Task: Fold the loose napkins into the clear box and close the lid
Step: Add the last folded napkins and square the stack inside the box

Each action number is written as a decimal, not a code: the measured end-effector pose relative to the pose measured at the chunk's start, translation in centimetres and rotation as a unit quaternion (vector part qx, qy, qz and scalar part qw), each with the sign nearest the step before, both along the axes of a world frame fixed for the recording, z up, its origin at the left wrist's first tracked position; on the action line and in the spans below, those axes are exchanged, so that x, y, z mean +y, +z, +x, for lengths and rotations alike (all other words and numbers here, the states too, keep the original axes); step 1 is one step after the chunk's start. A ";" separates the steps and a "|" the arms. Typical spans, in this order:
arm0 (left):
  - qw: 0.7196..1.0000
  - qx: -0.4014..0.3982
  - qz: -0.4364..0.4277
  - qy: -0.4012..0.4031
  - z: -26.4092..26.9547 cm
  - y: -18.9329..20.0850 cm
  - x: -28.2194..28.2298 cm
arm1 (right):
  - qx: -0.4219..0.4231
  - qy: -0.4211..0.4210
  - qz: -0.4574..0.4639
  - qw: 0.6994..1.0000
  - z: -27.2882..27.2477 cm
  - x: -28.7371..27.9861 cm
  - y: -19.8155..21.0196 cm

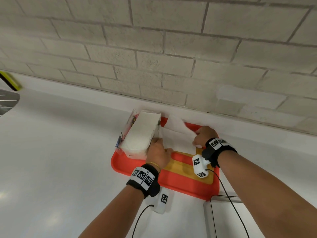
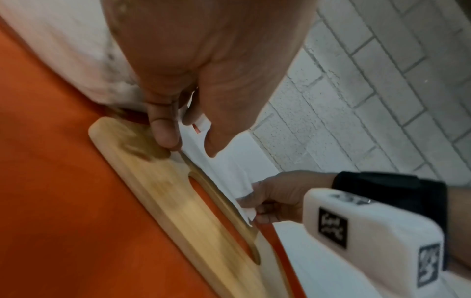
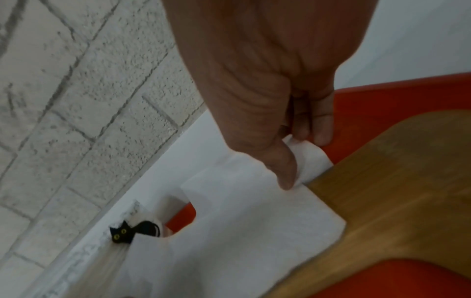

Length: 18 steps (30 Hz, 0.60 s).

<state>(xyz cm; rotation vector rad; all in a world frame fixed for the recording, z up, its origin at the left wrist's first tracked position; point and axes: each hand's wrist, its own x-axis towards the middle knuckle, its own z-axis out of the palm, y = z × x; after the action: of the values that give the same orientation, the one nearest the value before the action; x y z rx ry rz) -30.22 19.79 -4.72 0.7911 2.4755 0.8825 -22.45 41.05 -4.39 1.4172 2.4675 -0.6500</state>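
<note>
Centrally, the left hand [image 1: 158, 152] lies on the near left corner of a white napkin [image 1: 178, 138], thumb and forefinger closed on its edge where it meets the wooden board [image 1: 186, 166]; the left wrist view shows the forefinger tip pressing paper against the wood. Opposite, the right hand [image 1: 204, 135] pinches the napkin's right edge between thumb and curled fingers, that corner lifted slightly and rolled under, as the right wrist view shows. Between the two hands the sheet lies spread over the far part of the board and the orange tray [image 1: 135, 169]. Just left of the left hand stands a bulk napkin pack [image 1: 141, 134], its clear wrapper printed with small figures, among them a black cat with yellow eyes; any lettering is too blurred to read. Tray and pack sit on a white counter [image 1: 68, 152] against a pale brick wall [image 1: 171, 48]. A clear box corner [image 1: 223, 217] shows near the tray's near right corner. Both wrists carry black bands with square coded markers.
</note>
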 end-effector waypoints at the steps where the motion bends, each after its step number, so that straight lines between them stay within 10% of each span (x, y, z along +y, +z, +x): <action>1: 1.000 0.007 0.002 0.013 0.0 0.1 0.2 | 0.018 -0.010 -0.015 1.000 0.1 0.1 -0.1; 12: 0.976 0.002 0.195 0.094 1.0 2.9 -2.0 | 0.265 -0.024 -0.089 0.960 3.1 -1.1 5.6; 18: 0.870 -0.238 0.398 0.167 2.0 5.6 -5.7 | 0.333 0.047 -0.091 0.937 6.9 -5.4 11.3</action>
<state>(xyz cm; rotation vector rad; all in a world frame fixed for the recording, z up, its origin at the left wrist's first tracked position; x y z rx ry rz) -28.21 14.06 0.88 0.2806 1.7839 2.0122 -15.53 35.65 6.92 1.1223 2.8189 -1.4981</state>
